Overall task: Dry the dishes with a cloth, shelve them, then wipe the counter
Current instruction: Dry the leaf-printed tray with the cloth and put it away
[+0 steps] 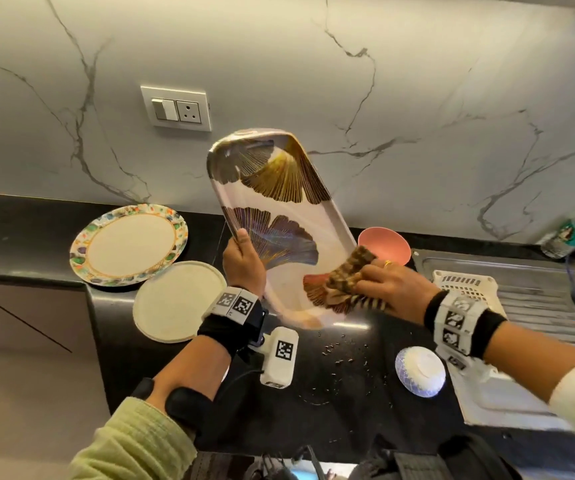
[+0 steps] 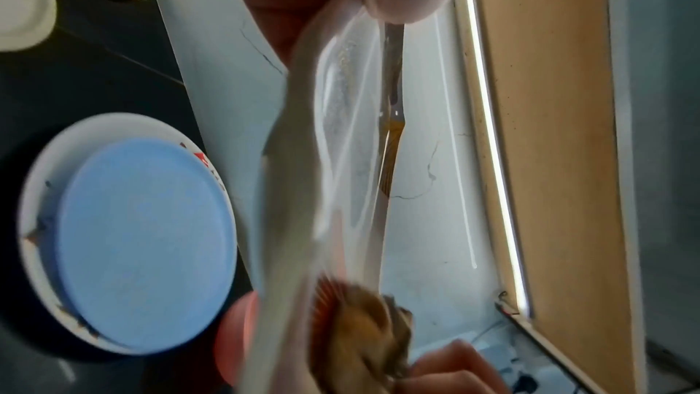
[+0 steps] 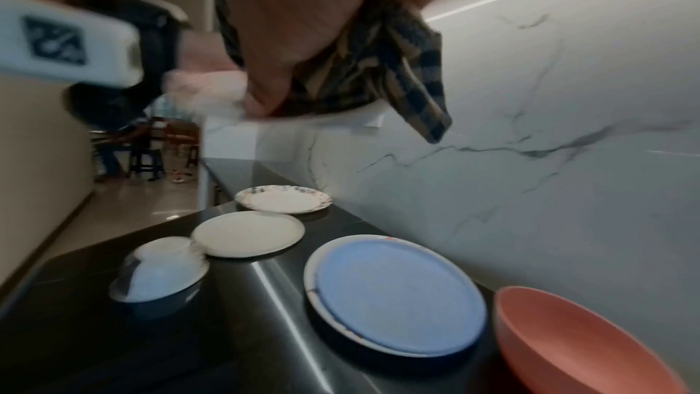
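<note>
Left of the left hand (image 1: 244, 261), two plates (image 1: 129, 244) lie on the surface (image 1: 344, 403). That hand grips the edge of the tilted patterned tray (image 1: 279, 216), held above the surface. Right hand (image 1: 391, 285) clutches the checked cloth (image 1: 348, 282), pressed on the tray's near end.

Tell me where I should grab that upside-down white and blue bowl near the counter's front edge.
The upside-down white and blue bowl rests rim-down on the black counter, so the rim probably can't be pinched. Come from above and span its domed sides just above the rim; the raised foot ring on top looks too small to hold securely.
</note>
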Tool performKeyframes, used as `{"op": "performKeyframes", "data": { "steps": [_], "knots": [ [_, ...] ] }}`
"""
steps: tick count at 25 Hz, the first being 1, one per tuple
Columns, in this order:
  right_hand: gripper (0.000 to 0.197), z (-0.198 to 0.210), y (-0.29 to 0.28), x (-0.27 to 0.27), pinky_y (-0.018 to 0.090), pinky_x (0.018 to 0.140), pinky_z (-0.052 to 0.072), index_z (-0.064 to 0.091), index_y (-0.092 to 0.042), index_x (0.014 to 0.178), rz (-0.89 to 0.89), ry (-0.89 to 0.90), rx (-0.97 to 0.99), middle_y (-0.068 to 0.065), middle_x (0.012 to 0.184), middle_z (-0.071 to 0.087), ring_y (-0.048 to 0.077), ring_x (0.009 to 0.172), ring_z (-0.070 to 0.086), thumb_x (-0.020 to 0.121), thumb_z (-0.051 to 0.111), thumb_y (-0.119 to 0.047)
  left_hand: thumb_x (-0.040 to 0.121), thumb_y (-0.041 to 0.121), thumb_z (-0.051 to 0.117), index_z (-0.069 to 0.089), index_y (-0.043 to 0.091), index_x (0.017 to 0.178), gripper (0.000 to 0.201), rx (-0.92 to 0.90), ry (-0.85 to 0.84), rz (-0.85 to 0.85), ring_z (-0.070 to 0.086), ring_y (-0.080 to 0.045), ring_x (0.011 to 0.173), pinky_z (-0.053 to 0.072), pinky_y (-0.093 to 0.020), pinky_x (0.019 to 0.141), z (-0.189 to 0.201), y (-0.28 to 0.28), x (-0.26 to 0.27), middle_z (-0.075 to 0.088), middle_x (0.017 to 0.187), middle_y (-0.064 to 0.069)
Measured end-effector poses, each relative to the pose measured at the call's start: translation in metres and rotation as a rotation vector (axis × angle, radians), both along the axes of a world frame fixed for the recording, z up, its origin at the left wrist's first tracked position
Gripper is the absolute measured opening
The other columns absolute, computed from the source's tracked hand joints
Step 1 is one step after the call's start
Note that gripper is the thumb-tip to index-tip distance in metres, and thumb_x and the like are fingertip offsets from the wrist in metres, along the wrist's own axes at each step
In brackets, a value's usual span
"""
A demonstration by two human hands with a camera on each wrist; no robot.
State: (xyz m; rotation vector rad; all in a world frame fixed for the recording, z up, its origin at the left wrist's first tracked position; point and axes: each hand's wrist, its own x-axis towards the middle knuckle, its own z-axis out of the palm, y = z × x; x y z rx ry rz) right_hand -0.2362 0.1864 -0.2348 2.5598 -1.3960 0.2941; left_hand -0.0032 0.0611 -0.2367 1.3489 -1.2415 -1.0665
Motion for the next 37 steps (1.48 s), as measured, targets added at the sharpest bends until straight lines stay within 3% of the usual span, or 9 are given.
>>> {"op": "performKeyframes", "data": {
  "steps": [6,9,11,13,16,19,24,33,37],
  "knots": [
    [0.015,0.078,-0.050,-0.020,0.034,0.082,0.050,0.066,-0.015,0.095,-0.771,-1.118,-0.182,0.008,0.094,0.067,0.015,0.085,0.057,0.082,0.072,-0.022,0.101,0.026,0.034,0.060,0.003,0.099,0.035,-0.095,-0.244,-0.341,0.062,-0.026,0.083,0.046,-0.026,0.067,-0.020,0.009,0.012,0.064,0.089,-0.011],
    [0.026,0.106,-0.095,0.009,0.026,0.079,0.045,0.069,-0.008,0.102,-0.509,-0.921,-0.372,0.006,0.094,0.063,0.022,0.086,0.060,0.077,0.073,-0.014,0.101,0.029,0.032,0.054,0.012,0.093,0.029,-0.121,-0.358,-0.498,0.056,-0.016,0.073,0.037,-0.009,0.055,-0.018,0.029,0.002,0.060,0.085,-0.005],
    [0.046,0.097,-0.111,0.025,0.036,0.083,0.050,0.062,-0.014,0.119,-0.219,-0.441,-0.290,0.014,0.105,0.063,0.033,0.093,0.061,0.075,0.070,-0.009,0.100,0.031,0.031,0.051,0.013,0.092,0.028,-0.176,-0.404,-0.535,0.052,-0.010,0.066,0.038,-0.005,0.052,-0.011,0.036,-0.001,0.058,0.080,-0.001],
    [0.068,0.077,-0.113,0.029,0.056,0.105,0.034,0.037,-0.026,0.141,-0.113,0.097,-0.108,0.016,0.137,0.047,0.037,0.125,0.045,0.080,0.064,-0.037,0.100,0.028,0.032,0.049,0.012,0.087,0.028,-0.208,-0.377,-0.519,0.047,-0.006,0.060,0.037,-0.006,0.051,-0.004,0.039,0.000,0.053,0.069,0.004],
    [0.079,0.073,-0.110,0.026,0.054,0.116,-0.002,0.014,-0.027,0.150,-0.086,0.447,-0.064,0.010,0.154,0.026,0.032,0.142,0.022,0.086,0.026,-0.072,0.100,0.025,0.034,0.049,0.011,0.082,0.028,-0.224,-0.351,-0.490,0.044,-0.005,0.055,0.036,-0.006,0.050,-0.001,0.042,0.006,0.046,0.062,0.009],
    [0.053,0.092,-0.120,0.028,0.051,0.100,0.040,0.034,-0.025,0.142,0.175,0.528,-0.121,0.008,0.129,0.056,0.034,0.117,0.053,0.093,0.029,-0.047,0.100,0.026,0.033,0.050,0.010,0.088,0.026,-0.247,-0.421,-0.548,0.047,-0.004,0.056,0.038,-0.005,0.052,-0.003,0.049,0.010,0.047,0.066,0.008],
    [0.041,0.106,-0.120,0.019,0.035,0.070,0.051,0.060,-0.017,0.111,0.244,0.339,-0.010,0.004,0.093,0.065,0.027,0.077,0.062,0.092,0.033,-0.040,0.100,0.027,0.034,0.056,0.005,0.102,0.031,-0.326,-0.529,-0.626,0.050,-0.002,0.059,0.041,-0.006,0.055,-0.002,0.046,0.012,0.055,0.077,0.001],
    [0.036,0.082,-0.093,-0.036,0.037,0.082,0.049,0.056,-0.011,0.115,-0.308,-0.499,0.292,0.004,0.098,0.064,0.023,0.089,0.060,0.089,0.058,-0.035,0.098,0.030,0.037,0.059,0.003,0.100,0.034,-0.343,-0.500,-0.616,0.055,-0.011,0.063,0.041,-0.009,0.053,-0.018,0.044,0.027,0.060,0.078,0.000],
    [0.042,0.065,-0.078,-0.033,0.015,0.074,0.040,0.052,-0.012,0.119,-0.384,-0.654,0.277,-0.003,0.098,0.059,0.015,0.089,0.056,0.085,0.057,-0.036,0.098,0.024,0.040,0.059,0.000,0.096,0.030,-0.361,-0.494,-0.597,0.051,-0.005,0.057,0.039,-0.006,0.054,-0.014,0.047,0.027,0.056,0.074,0.003]
  ]
}}
